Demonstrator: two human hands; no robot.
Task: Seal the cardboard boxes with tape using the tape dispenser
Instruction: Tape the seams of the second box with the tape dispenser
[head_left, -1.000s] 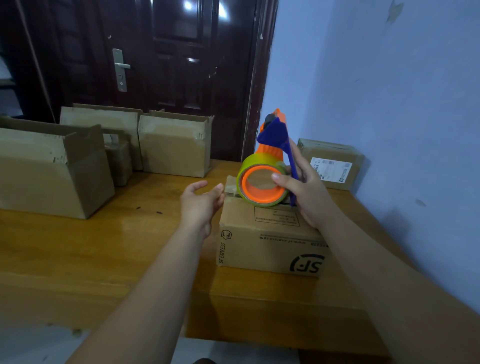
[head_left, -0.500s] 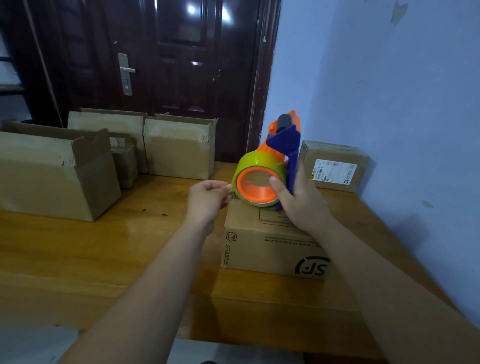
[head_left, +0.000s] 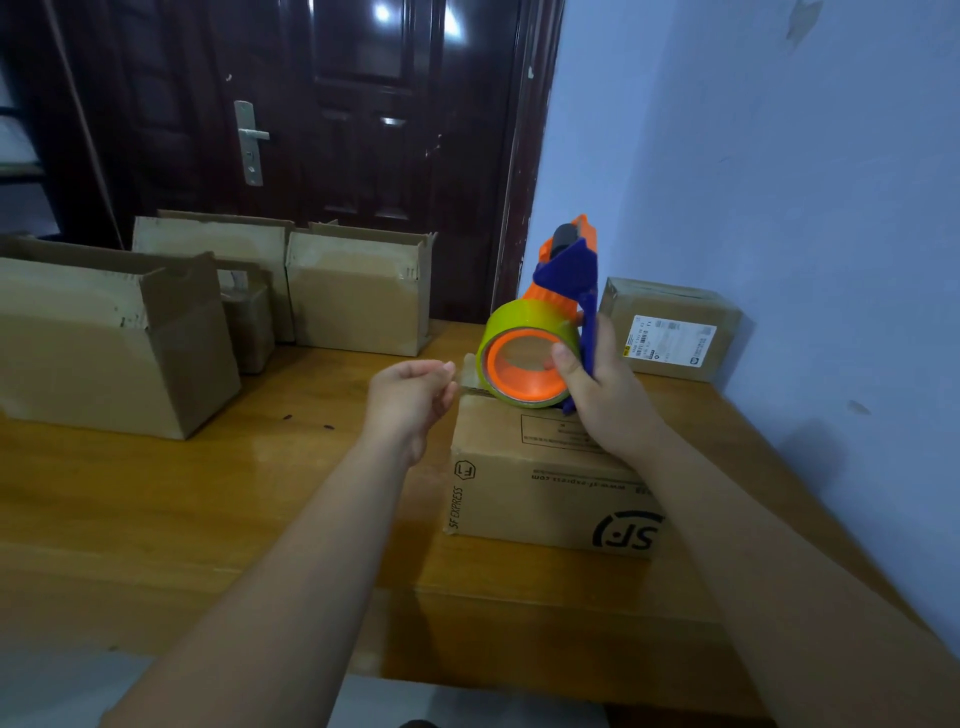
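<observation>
Head view: our right hand grips the tape dispenser; at its nine o'clock our left hand curls, hold unclear.

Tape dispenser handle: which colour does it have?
The tape dispenser handle is blue, best seen in the head view.
</observation>
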